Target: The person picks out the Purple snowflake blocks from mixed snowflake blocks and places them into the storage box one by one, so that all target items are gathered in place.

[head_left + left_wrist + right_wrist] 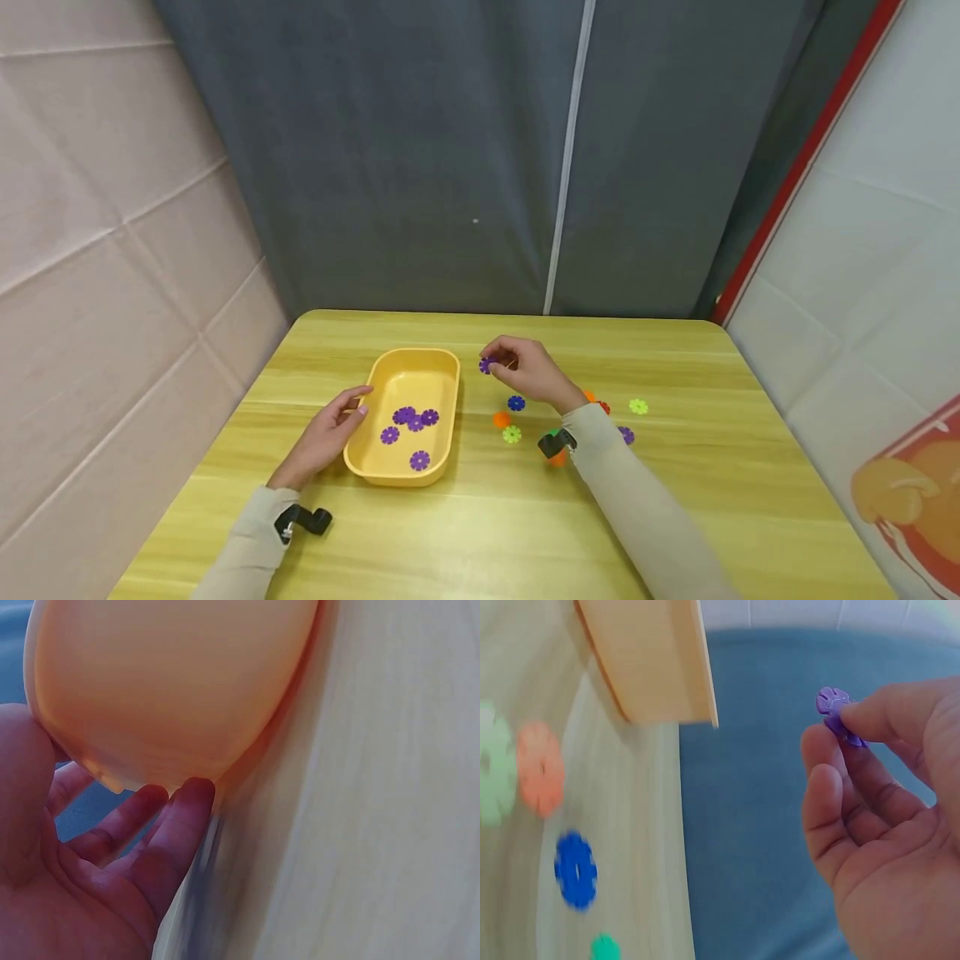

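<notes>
My right hand (pixel 528 369) pinches a purple snowflake disc (pixel 834 701) between thumb and fingertips, raised to the right of a yellow plastic tray (pixel 452 425). In the right wrist view the disc is partly covered by the thumb. At the tray's left side, my left hand (pixel 324 435) holds the rim, thumb at the edge and fingertips (pixel 196 791) against the outer wall. Several purple snowflake discs (pixel 420 460) lie flat inside the tray, some overlapping.
Right of the tray, loose discs lie on the wooden table (pixel 480 533): a blue one (pixel 516 403), an orange one (pixel 501 420), a light green one (pixel 512 434) and several others near the right forearm. One yellow-green disc (pixel 638 407) lies farther right. A grey curtain (pixel 420 167) hangs behind the table.
</notes>
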`<control>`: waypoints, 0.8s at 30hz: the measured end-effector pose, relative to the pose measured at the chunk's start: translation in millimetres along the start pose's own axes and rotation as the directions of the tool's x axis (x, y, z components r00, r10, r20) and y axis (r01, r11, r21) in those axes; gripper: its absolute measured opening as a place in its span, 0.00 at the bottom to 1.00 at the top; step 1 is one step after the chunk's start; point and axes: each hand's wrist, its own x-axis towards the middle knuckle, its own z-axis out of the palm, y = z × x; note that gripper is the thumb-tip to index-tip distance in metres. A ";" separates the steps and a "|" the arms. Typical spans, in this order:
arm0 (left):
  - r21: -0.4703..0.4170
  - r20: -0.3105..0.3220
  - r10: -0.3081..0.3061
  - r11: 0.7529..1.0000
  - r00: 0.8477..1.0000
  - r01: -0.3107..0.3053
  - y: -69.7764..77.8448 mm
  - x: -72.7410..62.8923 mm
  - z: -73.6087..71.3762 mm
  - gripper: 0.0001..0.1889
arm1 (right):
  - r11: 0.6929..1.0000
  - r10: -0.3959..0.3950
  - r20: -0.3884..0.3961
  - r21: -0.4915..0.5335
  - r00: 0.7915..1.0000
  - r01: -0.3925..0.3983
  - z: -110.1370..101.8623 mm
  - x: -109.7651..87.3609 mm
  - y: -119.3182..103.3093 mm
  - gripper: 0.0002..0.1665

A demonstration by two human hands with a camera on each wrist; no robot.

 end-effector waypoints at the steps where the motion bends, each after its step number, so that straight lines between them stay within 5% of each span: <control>1: 0.000 0.001 -0.001 1.000 1.000 0.001 0.1 -0.3 -0.2 0.25 | 1.000 -0.001 0.004 0.001 1.000 0.001 4.1 2.1 -2.0 0.10; 14: -0.017 0.027 -0.007 1.000 1.000 0.007 -0.2 0.8 -0.4 0.26 | 0.998 -0.025 0.084 0.051 0.996 0.020 50.9 26.0 -17.3 0.08; 24: -0.043 0.033 -0.009 0.999 0.999 0.010 -0.9 0.1 0.6 0.24 | 1.000 0.008 0.095 -0.003 0.995 -0.008 77.3 37.9 -19.8 0.04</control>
